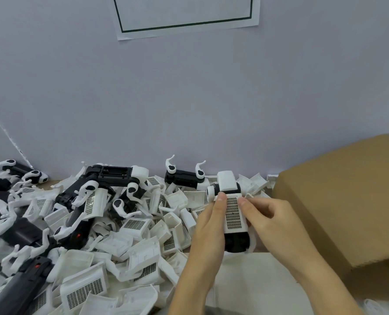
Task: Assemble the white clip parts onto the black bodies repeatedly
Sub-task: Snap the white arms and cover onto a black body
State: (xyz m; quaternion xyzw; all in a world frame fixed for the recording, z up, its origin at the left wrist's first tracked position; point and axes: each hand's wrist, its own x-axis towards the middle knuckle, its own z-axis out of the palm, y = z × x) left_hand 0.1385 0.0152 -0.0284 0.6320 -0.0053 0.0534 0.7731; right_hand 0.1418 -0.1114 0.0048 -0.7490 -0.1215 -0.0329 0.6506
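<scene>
Between left hand [208,226] and right hand [270,218]: black body [236,243] gripped, white clip part [234,212] pinched by both thumbs.

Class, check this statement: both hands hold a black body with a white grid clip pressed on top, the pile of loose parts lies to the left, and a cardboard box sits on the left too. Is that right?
One detail is wrong. The head view shows the box on the right, not the left. The rest stands: both hands, left and right, hold the body with the clip on top, and the pile lies to the left.
</scene>
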